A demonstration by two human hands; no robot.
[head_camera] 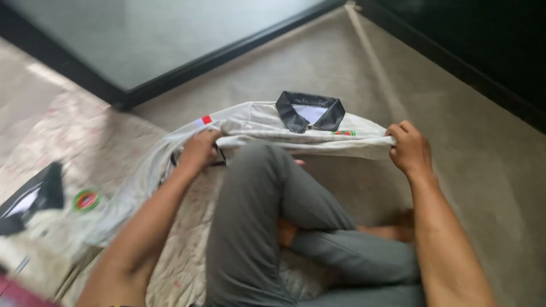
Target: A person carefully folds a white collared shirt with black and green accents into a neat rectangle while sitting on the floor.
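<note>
A: Item one?
B: White short-sleeved polo shirt with a dark grey collar (310,116), small red patch on one sleeve, small green-and-red badge on the chest. It is spread collar-up across the person's raised knee, over the floor.

A: Hands?
B: Left hand (198,150), closed, gripping the shirt's fabric by the sleeve side. Right hand (409,149), closed in a fist on the shirt's opposite edge. The cloth is held stretched between them.

A: Directly beneath?
B: Grey trousers (256,216), legs crossed, one knee up under the shirt; a bare foot (392,230) shows near the right forearm.

A: Surroundings?
B: Beige floor (478,170). A pale patterned cloth (96,142) lies on it, to the left and under the legs. On it, well left of the left hand, a second white garment with a dark collar and a round green-and-red badge (48,219), blurred. A dark-framed panel (170,40) runs across the top left.
</note>
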